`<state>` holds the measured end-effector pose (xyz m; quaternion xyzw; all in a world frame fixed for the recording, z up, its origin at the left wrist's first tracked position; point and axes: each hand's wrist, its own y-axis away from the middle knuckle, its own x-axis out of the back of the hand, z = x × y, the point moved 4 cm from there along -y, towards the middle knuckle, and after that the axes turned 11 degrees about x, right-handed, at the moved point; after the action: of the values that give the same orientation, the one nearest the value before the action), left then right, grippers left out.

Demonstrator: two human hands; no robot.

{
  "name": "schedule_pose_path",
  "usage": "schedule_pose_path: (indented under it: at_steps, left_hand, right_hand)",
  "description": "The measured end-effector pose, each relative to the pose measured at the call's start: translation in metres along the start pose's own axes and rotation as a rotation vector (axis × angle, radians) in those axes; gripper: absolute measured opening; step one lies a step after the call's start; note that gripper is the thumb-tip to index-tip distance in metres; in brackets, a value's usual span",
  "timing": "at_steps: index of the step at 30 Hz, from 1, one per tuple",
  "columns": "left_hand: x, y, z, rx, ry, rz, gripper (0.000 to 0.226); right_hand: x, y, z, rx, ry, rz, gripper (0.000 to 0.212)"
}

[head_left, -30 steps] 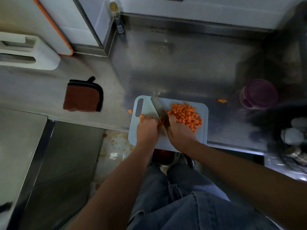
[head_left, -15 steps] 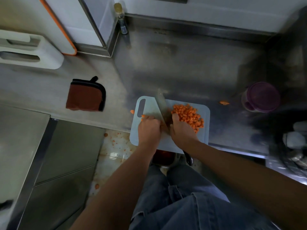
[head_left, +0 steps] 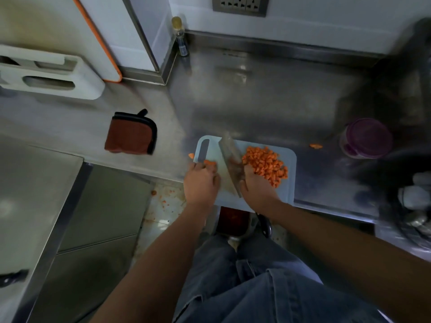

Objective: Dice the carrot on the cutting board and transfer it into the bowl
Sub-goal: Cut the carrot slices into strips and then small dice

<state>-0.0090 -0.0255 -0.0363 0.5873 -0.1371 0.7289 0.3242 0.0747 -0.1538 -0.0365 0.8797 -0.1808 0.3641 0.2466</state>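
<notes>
A pale blue cutting board (head_left: 290,183) lies at the front edge of the steel counter. A heap of diced carrot (head_left: 265,165) covers its right half. My right hand (head_left: 257,185) grips a cleaver (head_left: 229,157), whose wide blade is blurred and angled across the board's middle. My left hand (head_left: 201,181) rests on the board's left side, fingers curled over a remaining carrot piece (head_left: 210,162). No bowl is clearly in view.
A brown pot holder (head_left: 130,134) lies left of the board. Stray carrot bits (head_left: 316,146) sit on the counter (head_left: 256,101). A purple-lidded container (head_left: 367,138) stands at the right, with dishes in a dark sink beyond. A small bottle (head_left: 180,36) stands at the back corner.
The cleaver blade has shifted slightly between chops beside the carrot pile. My left hand has stayed on the carrot piece. The camera view has tilted up a little.
</notes>
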Motion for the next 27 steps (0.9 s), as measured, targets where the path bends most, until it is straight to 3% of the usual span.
schedule_pose_path:
  at_steps: [4, 9, 12, 15, 19, 27]
  left_hand:
    - [0.013, 0.005, -0.015, 0.098, 0.088, 0.021, 0.024]
    - [0.016, 0.002, -0.027, 0.182, 0.086, -0.002, 0.023]
    - [0.017, -0.001, -0.031, 0.19, 0.076, 0.004, 0.02]
    - [0.018, -0.007, -0.033, 0.167, 0.076, -0.018, 0.02]
    - [0.017, -0.018, -0.026, 0.08, 0.073, -0.058, 0.022]
    - [0.005, -0.042, -0.009, -0.039, -0.043, -0.133, 0.022]
  right_hand:
    - [0.015, 0.005, 0.01, -0.102, -0.03, 0.125, 0.019]
    - [0.003, 0.007, -0.003, 0.016, 0.017, -0.005, 0.029]
    - [0.002, 0.007, 0.001, -0.051, 0.001, 0.062, 0.037]
    - [0.006, 0.007, 0.003, -0.087, -0.044, 0.124, 0.032]
    - [0.004, 0.008, 0.0, -0.068, 0.013, 0.065, 0.035]
    - [0.0, 0.011, -0.001, -0.119, -0.043, 0.113, 0.031]
